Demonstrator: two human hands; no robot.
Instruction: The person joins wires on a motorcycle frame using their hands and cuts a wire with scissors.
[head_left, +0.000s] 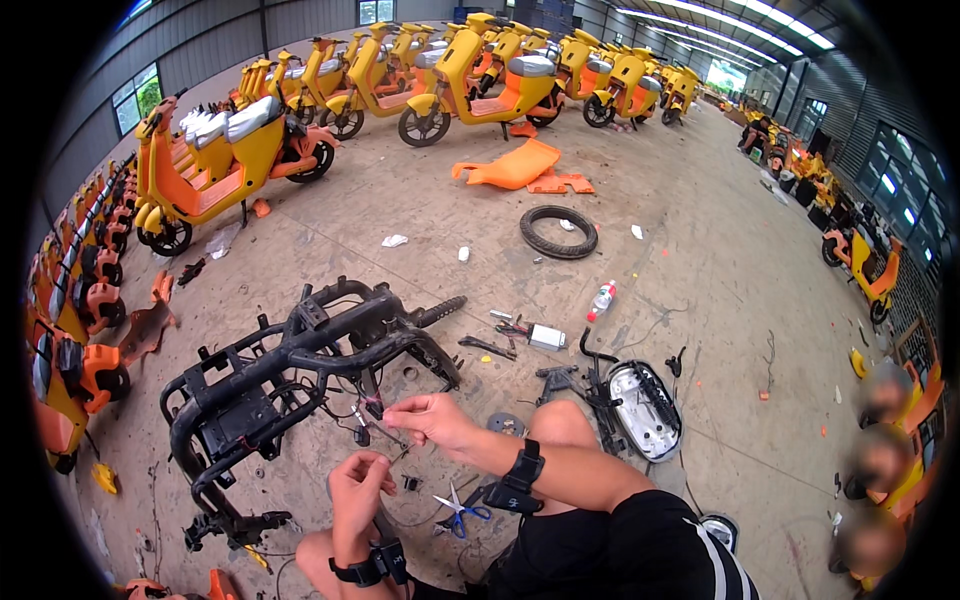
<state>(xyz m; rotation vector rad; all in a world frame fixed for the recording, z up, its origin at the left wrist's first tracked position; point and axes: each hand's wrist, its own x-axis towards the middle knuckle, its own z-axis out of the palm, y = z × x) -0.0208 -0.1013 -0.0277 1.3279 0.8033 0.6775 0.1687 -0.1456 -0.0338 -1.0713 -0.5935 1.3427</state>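
The bare black scooter frame lies on the concrete floor in front of me, with loose wires along its underside. Close to its near right side, my right hand is closed in a pinch at a thin dark wire coming from the frame. Just below, my left hand pinches with thumb and forefinger; what is between them is too small to make out. Blue-handled scissors lie spread on the floor beside my knees. A small black connector rests near my left fingertips.
To the right lie a silver-white seat shell, a silver controller box and a bottle. Farther off are a black tire and an orange body panel. Rows of yellow-orange scooters stand behind. People sit at the far right.
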